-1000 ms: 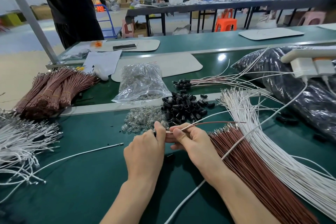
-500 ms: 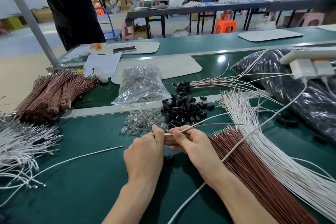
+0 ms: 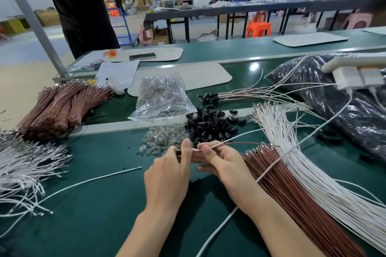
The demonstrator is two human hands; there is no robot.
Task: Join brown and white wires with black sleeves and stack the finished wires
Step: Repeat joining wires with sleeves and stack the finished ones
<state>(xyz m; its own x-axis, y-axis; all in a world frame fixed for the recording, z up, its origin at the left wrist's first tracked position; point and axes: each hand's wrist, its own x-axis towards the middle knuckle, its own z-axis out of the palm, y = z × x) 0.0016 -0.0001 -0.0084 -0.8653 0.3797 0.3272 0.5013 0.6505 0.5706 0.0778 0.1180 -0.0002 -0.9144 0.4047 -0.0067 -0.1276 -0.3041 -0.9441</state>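
My left hand pinches a small black sleeve between thumb and fingers. My right hand pinches a brown wire and a white wire together just right of the sleeve; both wires trail off to the right. Loose black sleeves lie piled just beyond my hands. Finished wires with sleeves are stacked further back. A fan of brown wires and one of white wires lie to the right.
Clear bulbs lie loose by a plastic bag of them. Bundled brown wires and white wires sit at left, a single white wire in front. A black bag and a white charger are right. A person stands far left.
Both hands have stayed together at the same spot; the fingers have shifted slightly on the sleeve and wire ends. Nothing else moved.
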